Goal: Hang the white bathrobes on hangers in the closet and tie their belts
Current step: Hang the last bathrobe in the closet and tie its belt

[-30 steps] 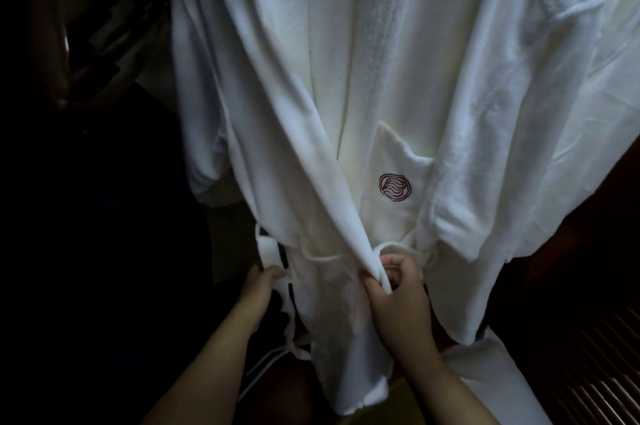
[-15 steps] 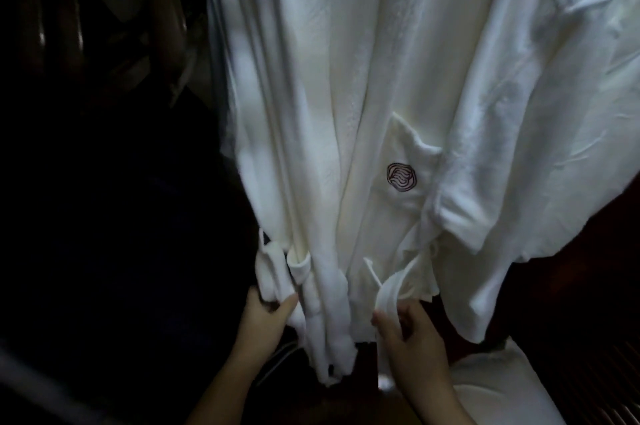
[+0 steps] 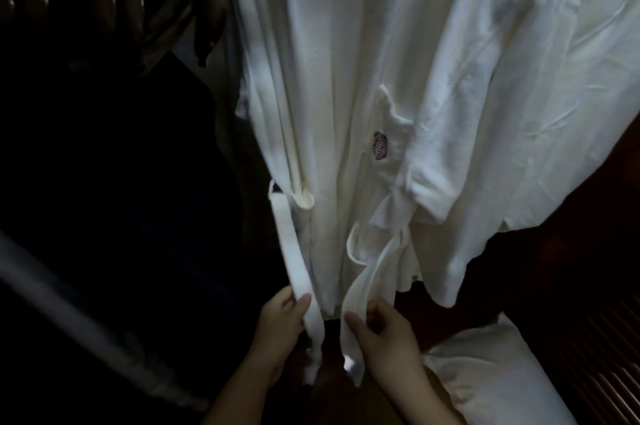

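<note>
Low centre of view, both hands sit under the hanging white bathrobe (image 3: pixel 329 95), each w/ one belt end. Left hand (image 3: pixel 282 319) pinches the left belt end (image 3: pixel 292 251) btwn thumb and fingers; that strip runs up to a loop at the robe's side. Right hand (image 3: pixel 381 331) has fingers curled round the right belt end (image 3: pixel 363 289), which comes from the bunched waist area. Ends are apart, not crossed, so no knot yet. Robe hangs in the dark closet; hanger itself not visible. Chest pocket (image 3: pixel 388 134) w/ dark red logo (image 3: pixel 380 145); can't tell if anything's inside.

Risks, my read: pulling ends down hard could drag the robe off its hanger. Right end looks twisted near the waist, so the knot may come out lumpy. Front panels gape, so tying now might leave the robe open. Low light makes misjudging end lengths likely.

White folded fabric (image 3: pixel 491 379) lies lower right, maybe 2nd robe, unclear.
</note>
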`<act>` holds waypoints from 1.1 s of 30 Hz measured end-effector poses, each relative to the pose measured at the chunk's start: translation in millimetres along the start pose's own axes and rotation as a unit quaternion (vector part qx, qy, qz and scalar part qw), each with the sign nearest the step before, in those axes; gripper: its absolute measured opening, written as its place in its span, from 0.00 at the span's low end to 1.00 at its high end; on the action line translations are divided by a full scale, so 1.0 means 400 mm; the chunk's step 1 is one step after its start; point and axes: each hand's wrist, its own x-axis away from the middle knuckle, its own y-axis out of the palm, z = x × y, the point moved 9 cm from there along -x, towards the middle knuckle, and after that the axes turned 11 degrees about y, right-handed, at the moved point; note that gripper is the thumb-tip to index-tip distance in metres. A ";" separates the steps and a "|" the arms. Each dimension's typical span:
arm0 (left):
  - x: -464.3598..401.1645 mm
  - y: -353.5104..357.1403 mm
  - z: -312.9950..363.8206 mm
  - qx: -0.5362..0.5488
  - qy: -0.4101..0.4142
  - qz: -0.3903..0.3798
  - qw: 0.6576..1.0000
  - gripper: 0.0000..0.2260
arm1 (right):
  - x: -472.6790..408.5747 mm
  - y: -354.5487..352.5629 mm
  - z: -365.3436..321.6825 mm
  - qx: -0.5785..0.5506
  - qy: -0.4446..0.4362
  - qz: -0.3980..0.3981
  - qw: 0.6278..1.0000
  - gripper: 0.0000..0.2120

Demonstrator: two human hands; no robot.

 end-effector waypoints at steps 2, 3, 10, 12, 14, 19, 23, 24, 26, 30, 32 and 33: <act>0.016 0.032 0.045 0.020 0.004 -0.033 0.999 0.07 | 0.037 0.005 -0.015 -0.024 -0.001 -0.026 0.999 0.14; 0.022 0.050 0.072 0.024 0.008 -0.045 0.999 0.07 | 0.051 0.010 -0.020 -0.045 0.007 -0.045 0.998 0.13; 0.059 0.145 0.223 0.015 -0.023 -0.140 0.990 0.18 | 0.144 0.030 -0.109 -0.210 0.027 -0.134 0.968 0.04; 0.067 0.164 0.258 0.024 -0.008 -0.162 0.986 0.24 | 0.153 0.014 -0.131 -0.182 0.002 -0.129 0.975 0.08; 0.079 0.178 0.308 -0.003 0.070 -0.181 0.981 0.19 | 0.149 0.001 -0.127 -0.165 -0.003 -0.115 0.980 0.12; 0.098 0.201 0.349 -0.078 0.147 -0.191 0.968 0.05 | 0.153 0.067 -0.030 -0.390 0.122 -0.213 0.887 0.10; 0.119 0.223 0.348 -0.097 0.153 -0.177 0.967 0.15 | 0.136 0.073 0.095 -0.626 0.264 -0.219 0.700 0.22; 0.125 0.226 0.350 -0.111 0.158 -0.168 0.967 0.17 | 0.119 0.056 0.122 -0.650 0.275 -0.199 0.680 0.24; 0.137 0.232 0.356 -0.132 0.165 -0.149 0.966 0.18 | 0.076 0.021 0.181 -0.680 0.288 -0.144 0.659 0.26; 0.180 0.245 0.386 -0.054 0.159 -0.156 0.973 0.14 | 0.024 -0.013 0.243 -0.729 0.292 -0.113 0.609 0.20; 0.200 0.256 0.401 -0.020 0.169 -0.182 0.968 0.10 | 0.016 -0.035 0.263 -0.753 0.295 -0.100 0.580 0.14; 0.203 0.253 0.406 -0.033 0.186 -0.187 0.964 0.08 | 0.009 -0.053 0.292 -0.759 0.302 -0.074 0.572 0.11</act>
